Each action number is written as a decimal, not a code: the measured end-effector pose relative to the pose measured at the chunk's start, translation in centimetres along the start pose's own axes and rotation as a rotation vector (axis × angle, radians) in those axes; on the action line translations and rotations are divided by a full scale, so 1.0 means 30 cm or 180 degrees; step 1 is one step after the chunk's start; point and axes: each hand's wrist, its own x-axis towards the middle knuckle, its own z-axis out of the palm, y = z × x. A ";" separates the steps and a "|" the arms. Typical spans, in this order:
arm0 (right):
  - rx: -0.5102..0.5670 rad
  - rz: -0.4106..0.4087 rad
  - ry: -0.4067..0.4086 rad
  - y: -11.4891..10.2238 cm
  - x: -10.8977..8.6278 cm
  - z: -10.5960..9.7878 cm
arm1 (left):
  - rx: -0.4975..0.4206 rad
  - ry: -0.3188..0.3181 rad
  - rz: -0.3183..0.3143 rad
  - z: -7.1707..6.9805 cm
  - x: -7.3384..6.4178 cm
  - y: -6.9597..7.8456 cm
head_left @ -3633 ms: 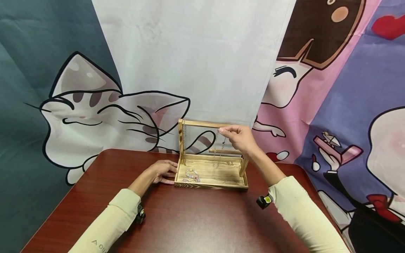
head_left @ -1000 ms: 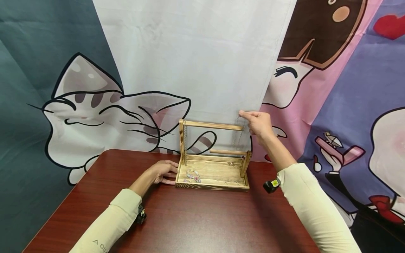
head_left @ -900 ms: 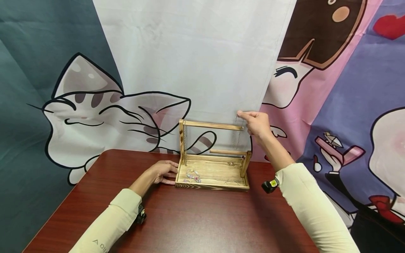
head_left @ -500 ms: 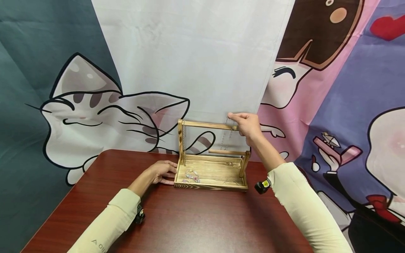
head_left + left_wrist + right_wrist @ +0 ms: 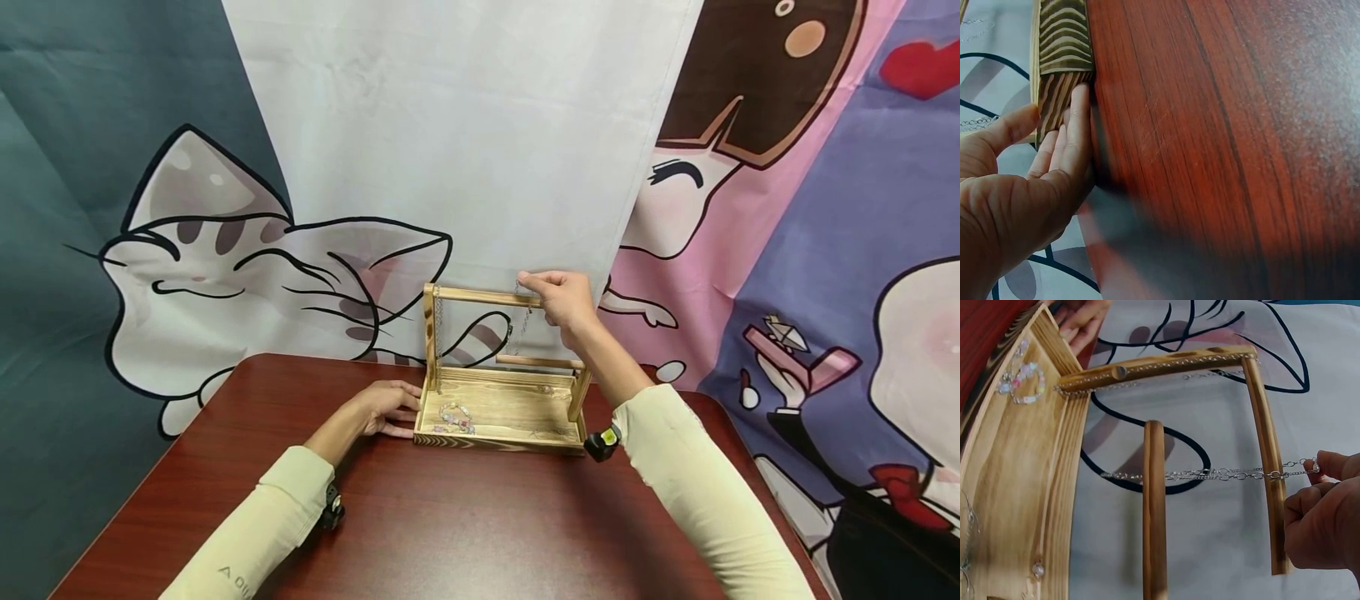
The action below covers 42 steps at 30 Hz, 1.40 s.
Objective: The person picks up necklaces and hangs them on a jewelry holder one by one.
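My right hand pinches a silver chain necklace between thumb and fingertips, just above the upper bar of a wooden jewelry stand. The chain straddles that bar and hangs toward the lower bar in the right wrist view. At the stand's left end, my left hand rests against the tray, fingers extended along its side and thumb at its edge. Another silver chain hangs beside the left post. Inside the tray lies a pastel beaded bracelet.
The stand sits near the back of a reddish-brown wooden table. Thin chains and a small bead-like piece lie at the tray's right part. A printed cartoon cloth hangs behind the table.
My right hand has moved from beyond the upper bar's free right end leftward along it, bringing the necklace over the bar. My left hand has stayed at the tray.
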 end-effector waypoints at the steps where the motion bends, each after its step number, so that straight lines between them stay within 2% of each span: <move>1: 0.0000 0.0006 -0.0016 0.001 -0.001 0.008 | 0.0015 -0.0014 0.0006 -0.001 0.001 0.000; 11: -0.0068 0.0054 -0.0190 0.021 -0.015 0.093 | 0.0053 0.0001 0.0007 -0.005 0.005 -0.003; 22: -0.0207 0.0082 -0.0207 0.021 -0.023 0.174 | 0.0064 -0.0015 0.0012 -0.007 0.003 -0.006; 32: -0.0372 -0.0012 -0.0244 0.015 -0.030 0.236 | 0.0038 -0.0029 0.0027 -0.006 0.007 0.003; 42: -0.0348 -0.0072 -0.0305 0.020 -0.033 0.299 | 0.0039 -0.0056 0.0023 -0.007 0.005 0.002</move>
